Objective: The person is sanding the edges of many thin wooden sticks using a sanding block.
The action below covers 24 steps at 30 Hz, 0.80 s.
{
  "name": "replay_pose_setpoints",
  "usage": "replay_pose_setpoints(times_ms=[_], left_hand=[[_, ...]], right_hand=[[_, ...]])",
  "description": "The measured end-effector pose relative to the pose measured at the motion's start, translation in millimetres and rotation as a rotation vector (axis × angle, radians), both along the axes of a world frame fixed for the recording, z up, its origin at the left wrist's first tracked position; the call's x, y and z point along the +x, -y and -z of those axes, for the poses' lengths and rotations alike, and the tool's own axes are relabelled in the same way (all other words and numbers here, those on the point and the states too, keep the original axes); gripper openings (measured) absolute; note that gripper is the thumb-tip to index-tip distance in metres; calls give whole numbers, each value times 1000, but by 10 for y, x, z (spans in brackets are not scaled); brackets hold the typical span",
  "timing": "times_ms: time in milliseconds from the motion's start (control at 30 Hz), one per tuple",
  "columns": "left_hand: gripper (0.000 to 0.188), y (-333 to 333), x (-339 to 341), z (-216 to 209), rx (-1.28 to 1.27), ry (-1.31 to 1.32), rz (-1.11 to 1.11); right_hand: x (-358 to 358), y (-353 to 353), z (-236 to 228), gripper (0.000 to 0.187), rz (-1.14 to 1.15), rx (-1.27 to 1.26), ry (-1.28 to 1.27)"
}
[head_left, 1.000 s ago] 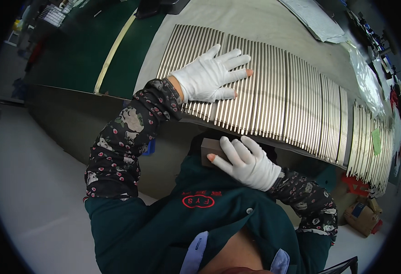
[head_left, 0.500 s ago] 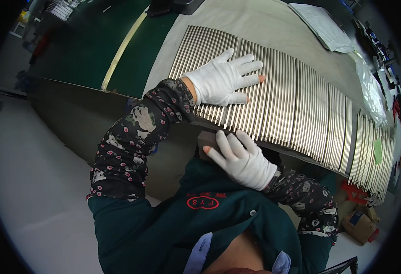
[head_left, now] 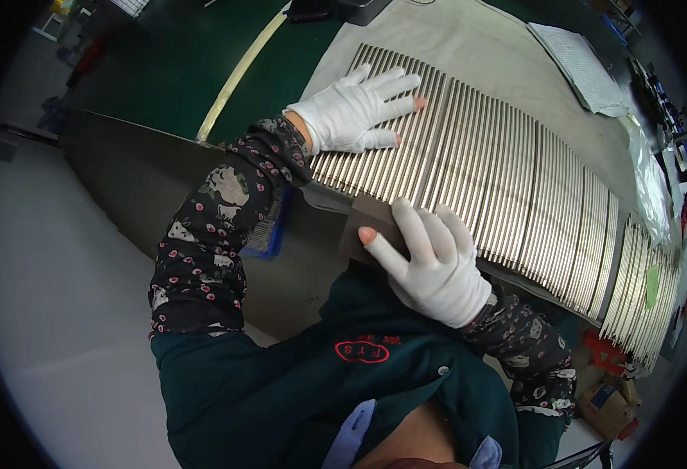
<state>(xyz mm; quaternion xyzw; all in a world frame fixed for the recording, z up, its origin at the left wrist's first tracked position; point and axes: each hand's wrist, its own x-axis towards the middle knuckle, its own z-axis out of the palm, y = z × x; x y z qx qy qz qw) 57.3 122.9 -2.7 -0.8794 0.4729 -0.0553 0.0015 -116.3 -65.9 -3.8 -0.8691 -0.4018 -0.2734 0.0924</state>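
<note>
A broad row of thin, shiny metal rods (head_left: 500,172) lies side by side on the pale cloth. My left hand (head_left: 355,109), in a white glove with the thumb tip and a fingertip bare, rests with fingers spread on the row's left part. My right hand (head_left: 437,270), gloved the same way, holds a dark brown block (head_left: 374,215) at the near ends of the rods. Its bare thumb tip lies on the block's near side, and the other fingers reach over it; part of the block is hidden beneath them.
A separate bunch of rods (head_left: 640,289) with a green tag (head_left: 652,287) lies at the right. Papers (head_left: 578,66) and clear plastic (head_left: 647,184) sit beyond. Left of the cloth is a green table surface (head_left: 163,86); a blue tray (head_left: 269,234) shows below its edge.
My left hand has shifted left along the rods. The right hand and block have come up to the near rod ends. The whole view has moved slightly.
</note>
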Motion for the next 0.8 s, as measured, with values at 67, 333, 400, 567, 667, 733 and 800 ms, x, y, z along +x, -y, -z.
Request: replay_pose_setpoints(times_ms=[67,333,400,567,667,733,800], left_hand=[[65,-1,-14,59,45,-15,-25],[65,4,-30,91,13,3,-20],[65,19,-32,113,7,-6,-20],[64,36,-39,99,42,19,-23],[65,52,-24,106,5,-2,-16],[65,52,-34,106,-10,-4,-13],[64,39,-14,86,-21,-19,-15]], right_hand=[[70,-20,81,38,45,-77,-37],[182,-199,-8,33,10,-109,-58],[41,-206,168,33,-88,-134,-30],[213,-300,-73,39,-33,11,9],[114,-311,230,38,-78,-123,-51],[90,-370,169,38,-167,-83,-4],[187,-334,-45,37,-79,-34,-44]])
